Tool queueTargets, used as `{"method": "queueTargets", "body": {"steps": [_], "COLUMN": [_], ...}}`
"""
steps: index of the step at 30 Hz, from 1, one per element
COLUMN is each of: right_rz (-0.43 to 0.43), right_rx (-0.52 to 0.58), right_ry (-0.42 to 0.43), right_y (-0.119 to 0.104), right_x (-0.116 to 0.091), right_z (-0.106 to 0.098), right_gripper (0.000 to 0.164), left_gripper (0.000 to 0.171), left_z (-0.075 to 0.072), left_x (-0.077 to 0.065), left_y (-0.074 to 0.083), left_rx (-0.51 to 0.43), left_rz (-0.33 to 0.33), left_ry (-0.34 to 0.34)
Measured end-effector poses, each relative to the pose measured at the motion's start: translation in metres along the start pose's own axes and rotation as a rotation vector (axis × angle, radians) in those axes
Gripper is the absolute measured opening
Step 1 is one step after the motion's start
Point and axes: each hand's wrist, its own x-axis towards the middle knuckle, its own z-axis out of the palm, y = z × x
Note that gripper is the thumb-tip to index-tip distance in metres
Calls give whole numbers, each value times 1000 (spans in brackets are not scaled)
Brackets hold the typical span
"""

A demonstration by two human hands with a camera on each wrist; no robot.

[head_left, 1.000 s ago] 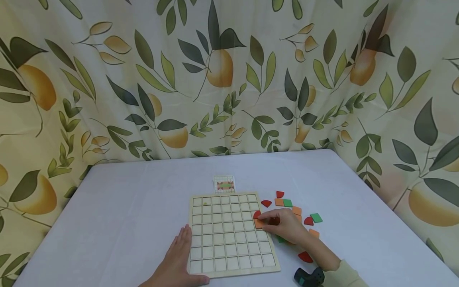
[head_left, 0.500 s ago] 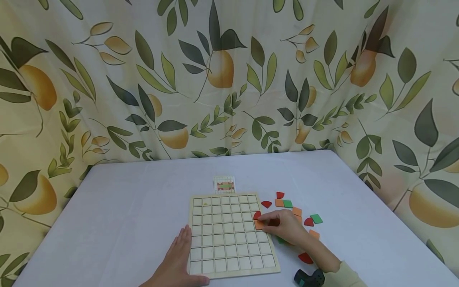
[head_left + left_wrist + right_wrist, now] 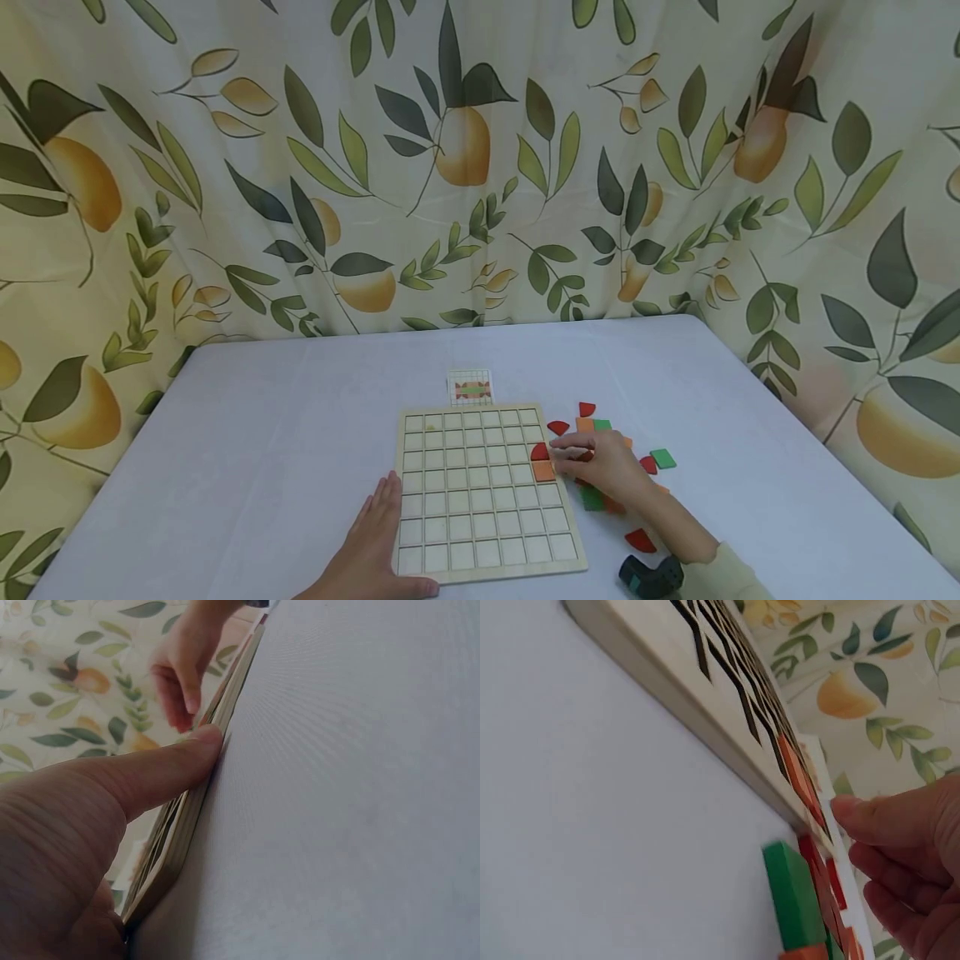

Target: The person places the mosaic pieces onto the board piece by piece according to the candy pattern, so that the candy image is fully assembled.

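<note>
Right hand [image 3: 609, 468] moved off orange square [image 3: 543, 472] on wooden board [image 3: 510, 572], rightward to loose pieces [image 3: 585, 425] beside it. Orange square, partly covered earlier, came into full view. Green square [image 3: 592, 499] just below hand showed more; red piece [image 3: 649, 465] behind hand became partly hidden. Dark device [image 3: 651, 577] near sleeve [image 3: 726, 575] shifted slightly right.

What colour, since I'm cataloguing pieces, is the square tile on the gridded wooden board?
The square tile is orange, best seen in the head view.

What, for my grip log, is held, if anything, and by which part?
Nothing visibly: the right hand appears empty; the left hand, fingers straight, touches the board around its near left corner.
</note>
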Motion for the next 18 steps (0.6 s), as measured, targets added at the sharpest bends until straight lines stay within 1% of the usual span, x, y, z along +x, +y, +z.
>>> {"method": "queueTargets", "body": {"steps": [4,8,11,18], "right_rz": [81,146,135,80], "right_rx": [-48,-42,-68,-118], "right_ry": [77,83,83,84], "right_y": [2,8,12,18], "right_x": [10,18,23,30], "right_z": [-6,-9,-10,-10], "right_gripper": [24,28,29,30], "left_gripper": [127,127,127,126], "left_z": [0,0,0,0], "left_x": [0,0,0,0], "left_y": [0,0,0,0], "left_rx": [-2,-14,-20,-10], "left_rz": [-4,-9,-12,-6], "left_ry": [1,-9,-18,-9]}}
